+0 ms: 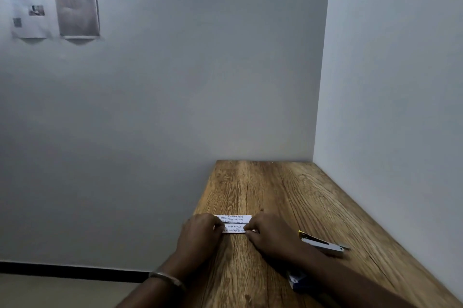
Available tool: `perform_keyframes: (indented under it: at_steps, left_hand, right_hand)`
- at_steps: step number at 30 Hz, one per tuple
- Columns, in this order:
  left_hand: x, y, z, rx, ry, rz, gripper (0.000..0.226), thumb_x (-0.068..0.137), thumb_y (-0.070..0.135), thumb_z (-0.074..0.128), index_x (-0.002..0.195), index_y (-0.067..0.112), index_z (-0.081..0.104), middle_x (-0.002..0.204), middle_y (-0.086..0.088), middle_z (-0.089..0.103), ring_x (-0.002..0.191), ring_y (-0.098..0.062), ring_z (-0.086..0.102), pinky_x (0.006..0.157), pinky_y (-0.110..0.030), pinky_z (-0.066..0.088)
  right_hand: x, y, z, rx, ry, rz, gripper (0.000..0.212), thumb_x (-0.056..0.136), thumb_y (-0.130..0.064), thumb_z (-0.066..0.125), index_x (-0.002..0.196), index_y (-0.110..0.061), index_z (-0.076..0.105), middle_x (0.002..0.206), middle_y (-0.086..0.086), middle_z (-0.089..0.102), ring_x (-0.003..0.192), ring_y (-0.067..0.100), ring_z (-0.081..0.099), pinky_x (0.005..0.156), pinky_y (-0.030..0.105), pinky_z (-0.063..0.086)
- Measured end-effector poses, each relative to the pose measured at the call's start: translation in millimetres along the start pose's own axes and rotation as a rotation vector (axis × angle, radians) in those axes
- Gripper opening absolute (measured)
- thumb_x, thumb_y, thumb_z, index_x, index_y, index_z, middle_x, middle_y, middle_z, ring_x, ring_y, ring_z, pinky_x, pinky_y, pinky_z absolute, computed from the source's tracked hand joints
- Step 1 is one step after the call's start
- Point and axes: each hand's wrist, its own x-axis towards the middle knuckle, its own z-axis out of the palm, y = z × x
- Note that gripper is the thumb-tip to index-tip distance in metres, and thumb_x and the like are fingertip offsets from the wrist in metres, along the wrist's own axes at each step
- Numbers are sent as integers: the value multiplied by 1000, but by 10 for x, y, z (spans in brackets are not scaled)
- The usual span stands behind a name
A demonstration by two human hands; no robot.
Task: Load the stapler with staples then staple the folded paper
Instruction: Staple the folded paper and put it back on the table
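A folded strip of printed paper lies on the wooden table. My left hand pinches its left end with curled fingers. My right hand pinches its right end the same way. A silver stapler with a yellow tip lies on the table to the right of my right hand, untouched. A small blue box shows partly under my right forearm; what it holds cannot be seen.
The table stands in a corner, with a grey wall behind and a white wall along its right side. Its left edge drops to the floor. Printed sheets hang on the back wall, far up left.
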Motion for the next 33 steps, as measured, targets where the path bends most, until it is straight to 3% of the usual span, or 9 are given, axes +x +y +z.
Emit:
perform_keyframes:
  at_steps: [4,6,9,13,16,19,23,27,33]
  left_hand:
    - [117,11,37,162,-136,39,33,101,38,37,97,26,67,103,9,68,110,-14,54,104,-46,32]
    - [196,14,62,186,-223,42,36,102,39,31,94,25,63,107,6,67,122,-18,47,114,-60,19]
    - [337,23,113,169,-293,41,40,102,42,26,98,22,61,115,3,66,131,-23,41,114,-69,5]
    - [586,-24,228,152,-339,31,46,103,44,24,131,24,54,144,2,54,146,-31,26,110,-73,-6]
    - [804,-82,336,140,-363,35,46,103,44,22,133,24,51,146,3,50,147,-32,23,108,-75,-8]
    - [1033,-141,457,134,-365,4,46,102,44,22,129,22,52,143,2,53,144,-31,28,108,-77,-6]
    - [1336,-225,614,136,-349,-28,48,101,47,22,129,21,51,142,0,53,144,-31,29,108,-77,-5]
    - [1603,-307,761,133,-346,-55,50,101,46,22,135,18,47,149,-2,46,149,-35,18,107,-78,-6]
    - [1982,-428,916,88,-375,-116,52,100,45,23,141,20,41,156,-4,38,149,-35,16,107,-78,-7]
  right_hand:
    - [101,87,47,-81,-59,-25,30,96,-37,45,87,-17,66,94,0,69,86,16,61,67,30,38]
    - [185,146,65,-83,-92,-19,30,97,-39,42,91,-20,65,97,-2,69,87,14,61,70,32,45]
    - [328,214,84,-99,-158,-10,35,99,-42,38,101,-17,63,106,1,67,92,17,60,78,35,48]
    - [539,282,128,-169,-296,23,50,102,-46,29,133,-13,50,137,10,56,121,25,51,102,44,42]
    - [726,344,176,-189,-378,70,62,103,-47,26,154,-11,27,160,13,30,145,30,32,117,49,28]
    - [941,436,250,-197,-435,107,66,103,-48,21,158,-13,11,166,11,12,152,29,16,122,51,17]
    - [1262,603,374,-177,-468,146,70,101,-53,19,159,-16,5,168,7,4,154,33,5,122,55,12]
    - [1538,742,468,-184,-481,162,74,98,-60,17,159,-21,0,168,1,-1,154,31,1,120,61,6]
    - [1861,903,612,-171,-450,161,77,96,-64,16,158,-22,-1,168,0,-3,154,28,-3,120,61,4]
